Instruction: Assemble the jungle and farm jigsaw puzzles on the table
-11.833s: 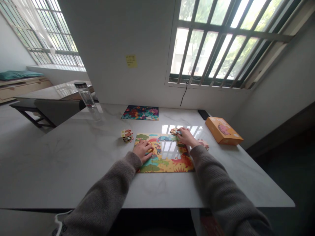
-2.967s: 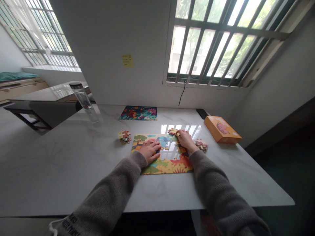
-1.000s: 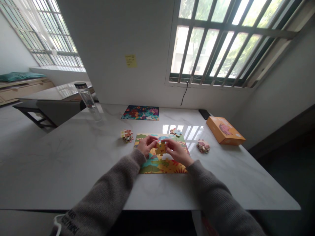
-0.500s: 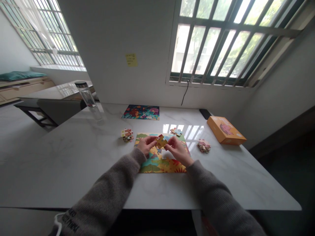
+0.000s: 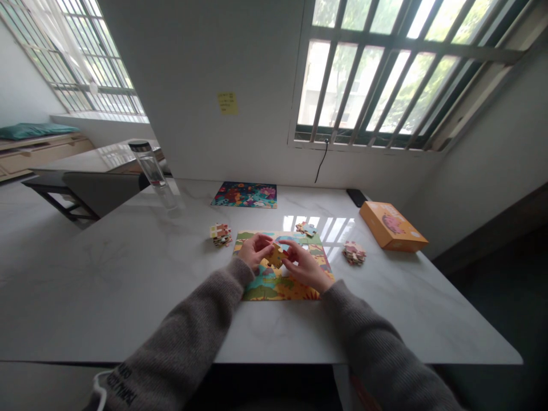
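Turned and slightly lowered since the earlier head frame, yellow cardboard jigsaw piece [image 5: 276,256] pinched narrowly between fingertips of left hand [image 5: 252,252] and right hand [image 5: 305,266], over colourful rectangular animal puzzle [image 5: 280,289], middle partly hidden behind hands, piece's print blurred.

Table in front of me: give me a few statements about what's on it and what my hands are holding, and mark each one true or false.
1. The left hand and right hand hold one yellow puzzle piece between them. True.
2. The orange box lies left of the puzzle. False: it lies to the right.
3. The dark picture sheet lies beyond the puzzle, near the wall. True.
4. The clear bottle has no lid. False: a dark lid is on it.
5. A pile of loose pieces lies to the right of the puzzle. True.
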Tool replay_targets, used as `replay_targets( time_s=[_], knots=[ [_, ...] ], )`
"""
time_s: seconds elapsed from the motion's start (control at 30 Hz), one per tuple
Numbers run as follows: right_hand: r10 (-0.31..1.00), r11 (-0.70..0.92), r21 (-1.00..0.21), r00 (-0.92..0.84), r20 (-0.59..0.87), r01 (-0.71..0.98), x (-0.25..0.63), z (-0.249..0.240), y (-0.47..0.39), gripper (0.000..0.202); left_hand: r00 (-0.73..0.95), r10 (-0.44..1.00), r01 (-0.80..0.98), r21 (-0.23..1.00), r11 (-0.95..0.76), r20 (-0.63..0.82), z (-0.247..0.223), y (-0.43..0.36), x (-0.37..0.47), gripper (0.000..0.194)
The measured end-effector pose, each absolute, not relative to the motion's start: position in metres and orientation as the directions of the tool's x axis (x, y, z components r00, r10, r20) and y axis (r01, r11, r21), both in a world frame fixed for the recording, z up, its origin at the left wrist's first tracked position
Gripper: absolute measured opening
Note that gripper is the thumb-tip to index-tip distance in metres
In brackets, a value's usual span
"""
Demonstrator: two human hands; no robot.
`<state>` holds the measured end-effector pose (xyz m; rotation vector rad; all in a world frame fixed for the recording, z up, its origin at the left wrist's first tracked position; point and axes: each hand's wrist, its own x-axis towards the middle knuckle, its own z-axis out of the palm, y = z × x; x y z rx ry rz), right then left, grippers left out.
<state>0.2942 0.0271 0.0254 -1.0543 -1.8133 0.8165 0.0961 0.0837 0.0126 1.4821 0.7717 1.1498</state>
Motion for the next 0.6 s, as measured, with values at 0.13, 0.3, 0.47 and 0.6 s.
replay_targets(
  time_s=[0.13, 0.3, 0.47, 0.6],
  knots=[
    [0.922, 0.368, -0.906, -0.205, 0.328, 0.207, 0.294, 0.025, 0.029, 0.045, 0.331, 0.909, -0.106, 0.967, -0.230, 0.252, 0.016, 0.082, 0.098, 0.048],
    [0.911, 0.399, -0.878, -0.223, 0.347, 0.265, 0.295, 0.028, 0.028, 0.049, 0.372, 0.898, -0.119, 0.971, -0.205, 0.235, 0.016, 0.081, 0.097, 0.049],
    [0.793, 0.606, -0.588, -0.346, 0.502, 0.536, 0.313, 0.043, 0.021, 0.049, 0.349, 0.906, -0.074, 0.971, -0.227, 0.239, 0.014, 0.082, 0.097, 0.047],
    [0.742, 0.656, -0.446, -0.413, 0.529, 0.609, 0.326, 0.051, 0.016, 0.052, 0.369, 0.899, -0.034, 0.970, -0.239, 0.235, 0.016, 0.080, 0.096, 0.047]
  ],
)
